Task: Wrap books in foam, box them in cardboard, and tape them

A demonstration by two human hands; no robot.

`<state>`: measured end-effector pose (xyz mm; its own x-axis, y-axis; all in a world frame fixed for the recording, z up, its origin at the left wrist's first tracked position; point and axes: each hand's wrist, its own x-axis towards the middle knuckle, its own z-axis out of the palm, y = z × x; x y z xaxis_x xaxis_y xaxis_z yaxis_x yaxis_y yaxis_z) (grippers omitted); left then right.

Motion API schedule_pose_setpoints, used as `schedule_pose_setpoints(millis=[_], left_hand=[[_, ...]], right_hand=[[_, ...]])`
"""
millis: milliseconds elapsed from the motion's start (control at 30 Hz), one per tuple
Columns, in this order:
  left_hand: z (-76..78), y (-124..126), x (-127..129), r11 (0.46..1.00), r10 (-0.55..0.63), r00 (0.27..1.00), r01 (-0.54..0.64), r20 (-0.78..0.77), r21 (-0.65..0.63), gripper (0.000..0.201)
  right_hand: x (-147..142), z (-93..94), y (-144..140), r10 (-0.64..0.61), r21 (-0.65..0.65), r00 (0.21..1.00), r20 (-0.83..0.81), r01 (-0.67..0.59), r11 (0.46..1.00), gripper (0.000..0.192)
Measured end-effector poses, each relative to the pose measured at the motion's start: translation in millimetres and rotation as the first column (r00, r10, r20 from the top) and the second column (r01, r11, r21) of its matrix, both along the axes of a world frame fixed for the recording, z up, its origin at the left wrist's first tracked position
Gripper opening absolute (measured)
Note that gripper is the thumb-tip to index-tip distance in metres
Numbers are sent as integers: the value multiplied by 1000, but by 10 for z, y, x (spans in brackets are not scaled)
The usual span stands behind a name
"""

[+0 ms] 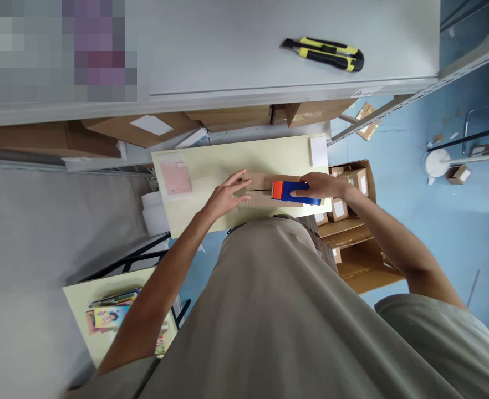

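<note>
Cardboard box (261, 185) lies on my pale desk (211, 160), my left hand (227, 195) pressing flat and open on it while my right hand (317, 185) grips the blue-and-orange tape dispenser (288, 191).

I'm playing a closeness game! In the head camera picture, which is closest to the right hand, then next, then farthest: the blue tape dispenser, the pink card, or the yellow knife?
1. Blue tape dispenser: held in the right hand.
2. Pink card: left end of the table.
3. Yellow knife: up on the grey shelf.

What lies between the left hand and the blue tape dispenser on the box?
Head view: only bare cardboard box top between left hand and tape dispenser, which the right hand grips.
</note>
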<state>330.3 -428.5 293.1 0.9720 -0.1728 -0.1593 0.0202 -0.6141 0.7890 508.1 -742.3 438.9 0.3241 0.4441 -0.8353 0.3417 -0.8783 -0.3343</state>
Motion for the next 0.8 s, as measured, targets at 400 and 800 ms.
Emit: schedule_pose_setpoints(millis=[400,800], left_hand=[[237,-308,3,965,-117,993,115,-3,238,80],[63,-865,227,927,-136,989,149,-61,344,109]], right_hand=[[80,-68,27,107,-80,993,57,-102,992,53],[157,-30,-36,80,-29,996,34,-79,996,54]])
